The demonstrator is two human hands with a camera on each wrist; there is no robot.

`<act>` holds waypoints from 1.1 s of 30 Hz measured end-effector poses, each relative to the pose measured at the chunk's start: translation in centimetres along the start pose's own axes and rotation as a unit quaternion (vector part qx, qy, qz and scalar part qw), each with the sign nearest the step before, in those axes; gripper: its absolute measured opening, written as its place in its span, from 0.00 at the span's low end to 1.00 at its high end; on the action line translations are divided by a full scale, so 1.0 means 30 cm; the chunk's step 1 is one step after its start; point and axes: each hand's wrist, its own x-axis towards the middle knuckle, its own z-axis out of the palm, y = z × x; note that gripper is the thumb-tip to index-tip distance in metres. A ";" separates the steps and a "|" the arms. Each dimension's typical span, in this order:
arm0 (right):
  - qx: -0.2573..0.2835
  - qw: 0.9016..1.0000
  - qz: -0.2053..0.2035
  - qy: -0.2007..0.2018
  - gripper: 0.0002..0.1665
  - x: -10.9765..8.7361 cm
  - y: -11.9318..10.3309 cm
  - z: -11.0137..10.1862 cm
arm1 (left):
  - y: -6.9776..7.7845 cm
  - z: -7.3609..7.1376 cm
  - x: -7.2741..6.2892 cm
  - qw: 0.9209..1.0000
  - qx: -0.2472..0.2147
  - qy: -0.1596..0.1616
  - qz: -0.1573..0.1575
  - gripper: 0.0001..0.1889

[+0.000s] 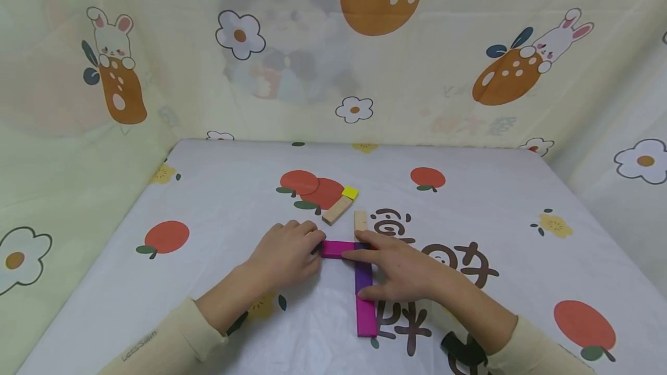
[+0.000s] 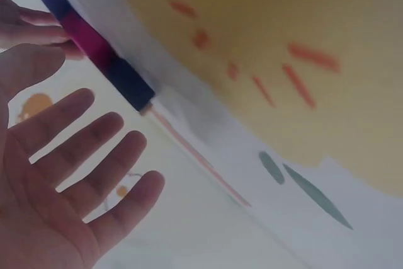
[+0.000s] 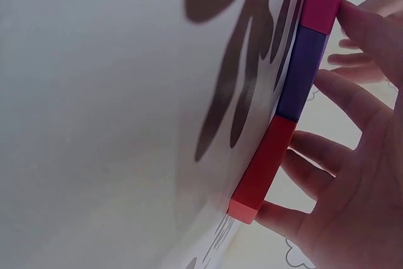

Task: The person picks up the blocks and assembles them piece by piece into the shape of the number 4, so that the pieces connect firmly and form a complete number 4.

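My left hand [image 1: 292, 252] lies at the left end of a short row of blocks. In the left wrist view its fingers are spread, close beside a dark blue block [image 2: 132, 85]. To the right of that block is a magenta block [image 1: 333, 249], which meets a column with a purple block [image 1: 363, 278] and a lower magenta block [image 1: 366, 317]. Over the column rests my right hand [image 1: 406, 268], its extended fingertips touching the blocks. A red block [image 3: 264, 165] shows under its fingers in the right wrist view; overhead I cannot make it out.
Beyond the hands, a plain wooden block [image 1: 361, 220] stands at the column's top. A second wooden block [image 1: 337, 210] touches a yellow block [image 1: 350, 193] at an angle. A printed cloth [image 1: 219, 190] covers the table, and patterned curtains [image 1: 292, 74] enclose it.
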 end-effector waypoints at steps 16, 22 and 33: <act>0.001 1.000 0.001 0.003 0.40 0.001 -0.003 0.010 | 0.047 0.016 -0.082 0.997 0.006 -0.050 0.058 0.30; -0.002 1.000 -0.001 0.007 0.40 -0.001 -0.001 0.010 | 0.045 0.026 -0.089 0.997 0.016 -0.046 0.065 0.30; -0.001 1.000 0.004 0.002 0.40 0.002 -0.004 0.008 | 0.050 0.026 -0.091 0.997 0.012 -0.038 0.068 0.28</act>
